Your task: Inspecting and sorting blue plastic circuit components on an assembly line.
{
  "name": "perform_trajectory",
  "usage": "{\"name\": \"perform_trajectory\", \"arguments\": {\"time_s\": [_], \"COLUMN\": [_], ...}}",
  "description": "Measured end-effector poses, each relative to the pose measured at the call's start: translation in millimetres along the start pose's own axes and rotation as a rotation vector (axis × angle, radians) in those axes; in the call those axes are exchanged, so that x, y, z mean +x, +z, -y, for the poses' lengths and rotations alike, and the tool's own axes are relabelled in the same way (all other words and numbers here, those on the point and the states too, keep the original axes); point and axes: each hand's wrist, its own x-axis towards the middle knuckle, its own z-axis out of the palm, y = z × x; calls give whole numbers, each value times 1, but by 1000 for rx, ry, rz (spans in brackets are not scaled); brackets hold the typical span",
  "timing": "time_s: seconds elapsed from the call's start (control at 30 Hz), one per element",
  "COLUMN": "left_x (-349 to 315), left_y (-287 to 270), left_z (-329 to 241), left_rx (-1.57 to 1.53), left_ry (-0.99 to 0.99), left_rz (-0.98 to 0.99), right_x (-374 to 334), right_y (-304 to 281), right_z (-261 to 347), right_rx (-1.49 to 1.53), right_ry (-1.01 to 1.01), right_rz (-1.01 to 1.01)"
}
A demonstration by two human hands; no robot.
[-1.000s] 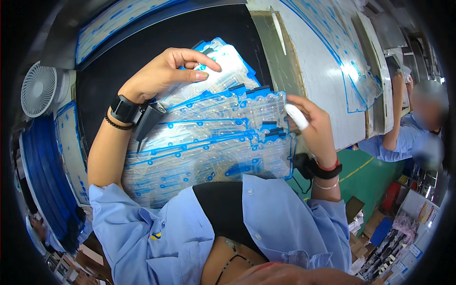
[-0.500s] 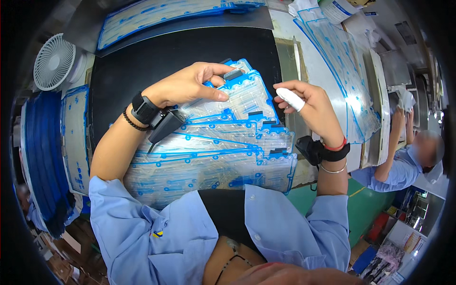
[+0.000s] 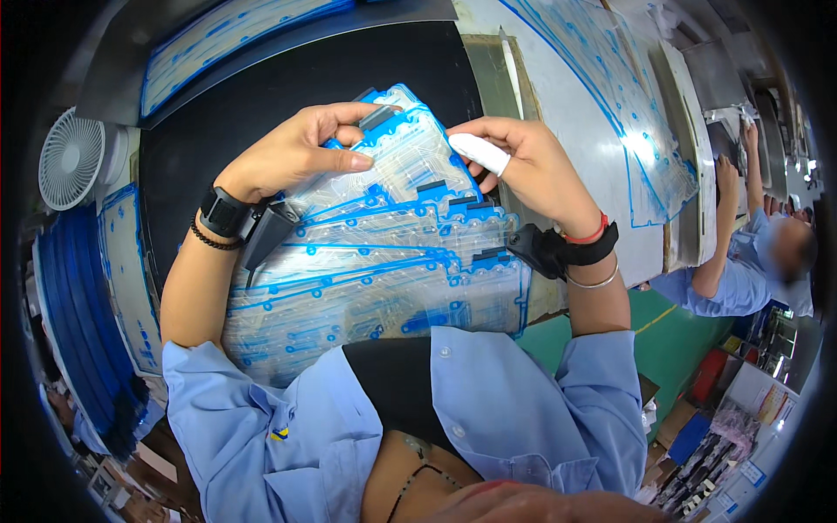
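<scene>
A fanned pile of clear plastic film sheets (image 3: 405,157), printed with fine circuit lines and blue borders, lies in front of me. Short dark strips sit along their stepped right ends. My left hand (image 3: 309,148) grips the upper end of the topmost sheets, thumb on top near a dark strip and fingers at the far edge. At the right edge of those sheets is my right hand (image 3: 527,166), fingers bent, its white-covered thumb pinching in at the border. Its other fingertips are partly hidden behind the thumb.
A black mat (image 3: 288,74) lies under the work. More clear blue-edged sheets (image 3: 610,96) lie on the right, near a white pen-like tool (image 3: 510,70). A white fan (image 3: 71,159) and blue stacked material (image 3: 83,322) stand left. A co-worker (image 3: 741,253) is at far right.
My right hand has closed in on the right edge of the top sheets, from a small gap before. My left hand keeps its grip. The whole view has shifted slightly.
</scene>
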Motion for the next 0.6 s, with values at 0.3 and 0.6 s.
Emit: {"name": "perform_trajectory", "arguments": {"time_s": [0.3, 0.6], "left_x": [6, 4], "left_y": [-8, -3], "left_z": [11, 5], "left_rx": [149, 163], "left_ry": [80, 72], "left_rz": [15, 61], "right_x": [-64, -89], "right_y": [-4, 32], "right_z": [-13, -27], "right_rx": [-44, 334], "right_ry": [212, 132], "right_rz": [138, -263]}}
